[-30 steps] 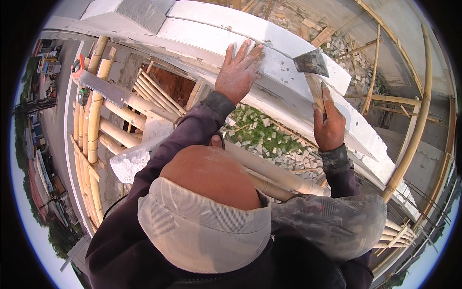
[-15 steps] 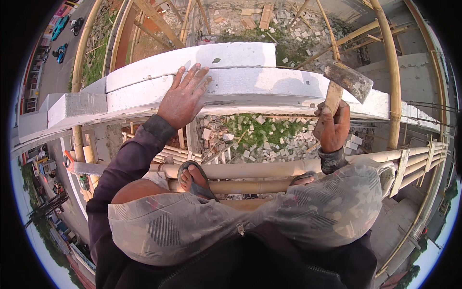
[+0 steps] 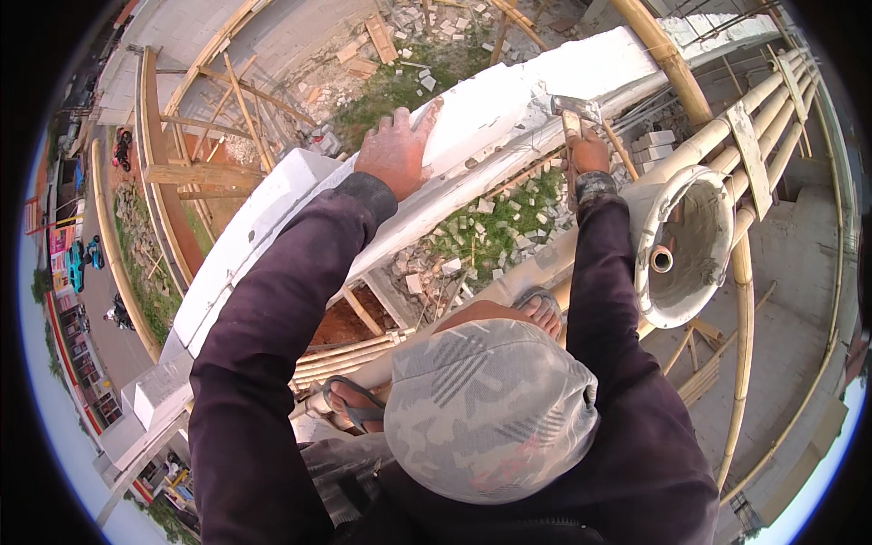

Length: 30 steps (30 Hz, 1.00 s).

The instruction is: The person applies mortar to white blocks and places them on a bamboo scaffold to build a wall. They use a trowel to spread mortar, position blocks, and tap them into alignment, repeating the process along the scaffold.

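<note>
A wall of white lightweight blocks (image 3: 495,123) runs slantwise from the lower left to the upper right. My left hand (image 3: 392,153) lies over the wall's top, fingers spread on the block beside the end of a raised upper course (image 3: 289,186). My right hand (image 3: 589,153) is closed round the wooden handle of a hammer (image 3: 572,123). Its worn, mortar-smeared metal head is at the near side of the wall, to the right of my left hand. Whether the head touches the block I cannot tell. Grey mortar marks the block by the hammer.
A mortar-coated bucket (image 3: 643,277) with a round-ended handle inside stands right of my right arm. Bamboo poles (image 3: 672,68) rise beside the wall; my sandalled feet are on bamboo (image 3: 359,363). Rubble and grass (image 3: 490,227) lie far below. A road runs at left.
My view has turned and shifted toward the right, bringing the bucket into sight. Both arms now reach farther forward. The hammer has moved from being held upright above the wall to its near side.
</note>
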{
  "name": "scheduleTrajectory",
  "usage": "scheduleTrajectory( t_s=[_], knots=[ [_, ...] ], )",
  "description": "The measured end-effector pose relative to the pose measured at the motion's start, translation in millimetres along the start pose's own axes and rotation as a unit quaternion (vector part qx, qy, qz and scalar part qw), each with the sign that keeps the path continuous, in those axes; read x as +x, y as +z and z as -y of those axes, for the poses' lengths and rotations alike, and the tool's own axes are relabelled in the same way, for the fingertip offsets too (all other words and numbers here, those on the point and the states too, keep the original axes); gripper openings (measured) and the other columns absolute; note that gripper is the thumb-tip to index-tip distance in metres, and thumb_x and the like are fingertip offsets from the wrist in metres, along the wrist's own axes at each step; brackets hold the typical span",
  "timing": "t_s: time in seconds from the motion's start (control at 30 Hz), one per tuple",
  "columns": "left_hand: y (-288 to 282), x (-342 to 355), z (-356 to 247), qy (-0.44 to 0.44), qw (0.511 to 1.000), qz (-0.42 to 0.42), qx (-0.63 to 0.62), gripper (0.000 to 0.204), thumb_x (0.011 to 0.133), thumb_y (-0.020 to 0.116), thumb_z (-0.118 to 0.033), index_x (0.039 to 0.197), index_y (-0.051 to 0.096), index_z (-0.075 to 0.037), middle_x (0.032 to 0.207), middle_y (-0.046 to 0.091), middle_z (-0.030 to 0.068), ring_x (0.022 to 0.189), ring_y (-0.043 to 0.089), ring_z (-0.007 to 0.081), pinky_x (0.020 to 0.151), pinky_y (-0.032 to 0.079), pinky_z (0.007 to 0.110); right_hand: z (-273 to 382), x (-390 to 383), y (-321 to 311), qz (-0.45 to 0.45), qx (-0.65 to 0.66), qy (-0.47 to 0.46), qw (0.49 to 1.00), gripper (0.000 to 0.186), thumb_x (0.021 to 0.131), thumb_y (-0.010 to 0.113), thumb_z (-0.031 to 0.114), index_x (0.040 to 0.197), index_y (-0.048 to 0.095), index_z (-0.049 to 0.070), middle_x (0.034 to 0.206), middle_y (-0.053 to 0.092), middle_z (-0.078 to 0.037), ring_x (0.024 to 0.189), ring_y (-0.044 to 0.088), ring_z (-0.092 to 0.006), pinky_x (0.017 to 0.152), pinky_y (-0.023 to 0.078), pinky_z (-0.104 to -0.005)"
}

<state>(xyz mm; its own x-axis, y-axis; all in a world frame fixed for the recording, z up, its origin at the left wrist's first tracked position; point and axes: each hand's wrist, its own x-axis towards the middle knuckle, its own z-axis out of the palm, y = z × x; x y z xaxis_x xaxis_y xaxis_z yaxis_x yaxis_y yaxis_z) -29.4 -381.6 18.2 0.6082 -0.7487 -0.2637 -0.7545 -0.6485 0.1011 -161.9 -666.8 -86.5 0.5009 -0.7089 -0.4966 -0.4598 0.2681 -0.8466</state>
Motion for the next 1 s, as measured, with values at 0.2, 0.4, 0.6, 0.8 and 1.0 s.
scheduleTrajectory(
  t_s=[0.2,0.4,0.6,0.8,1.0],
  knots=[
    [7,2,4,0.004,0.999,-0.027,0.017,0.100,0.077,0.079,-0.029,0.157,0.019,-0.021,0.121,0.046,0.0179,0.114,0.051,0.0378,0.095,0.046,0.048,12,33,12,0.048,0.015,0.019,0.999,0.031,0.092,0.054,0.008,0.121,0.062,0.000,0.064,0.054,-0.005,0.049,0.052,-0.0143,0.042,0.041,-0.0298],
    [5,2,0,-0.017,1.000,-0.017,0.020,0.098,0.074,0.081,-0.029,0.154,0.027,-0.011,0.122,0.046,0.0201,0.118,0.048,0.0392,0.100,0.042,0.048,16,52,19,0.227,-0.160,0.026,0.960,0.042,0.094,0.060,0.017,0.135,0.058,0.006,0.069,0.059,-0.006,0.053,0.052,-0.0135,0.045,0.043,-0.0305],
    [6,1,2,-0.006,0.999,-0.030,0.023,0.097,0.077,0.079,-0.029,0.155,0.023,-0.017,0.118,0.047,0.0169,0.114,0.050,0.0364,0.094,0.044,0.048,18,43,28,0.211,-0.157,-0.008,0.965,0.045,0.092,0.060,0.013,0.136,0.056,0.003,0.073,0.061,-0.006,0.055,0.054,-0.0137,0.048,0.045,-0.0300],
    [14,-8,9,0.004,0.996,-0.092,-0.011,0.080,0.087,0.068,-0.039,0.152,0.031,-0.010,0.134,0.046,0.0217,0.124,0.047,0.0384,0.102,0.040,0.048,-5,0,39,0.079,0.058,-0.024,0.995,0.031,0.094,0.056,0.010,0.123,0.060,-0.001,0.075,0.059,-0.005,0.057,0.055,-0.0129,0.048,0.045,-0.0271],
    [26,4,53,-0.066,0.968,-0.028,-0.239,0.071,0.095,0.058,-0.042,0.147,0.034,0.001,0.129,0.054,0.0227,0.117,0.053,0.0414,0.101,0.042,0.049,-32,-55,33,0.059,0.211,0.019,0.976,0.019,0.096,0.051,0.005,0.113,0.056,0.000,0.081,0.059,-0.004,0.061,0.056,-0.0118,0.049,0.047,-0.0271]
  ],
)
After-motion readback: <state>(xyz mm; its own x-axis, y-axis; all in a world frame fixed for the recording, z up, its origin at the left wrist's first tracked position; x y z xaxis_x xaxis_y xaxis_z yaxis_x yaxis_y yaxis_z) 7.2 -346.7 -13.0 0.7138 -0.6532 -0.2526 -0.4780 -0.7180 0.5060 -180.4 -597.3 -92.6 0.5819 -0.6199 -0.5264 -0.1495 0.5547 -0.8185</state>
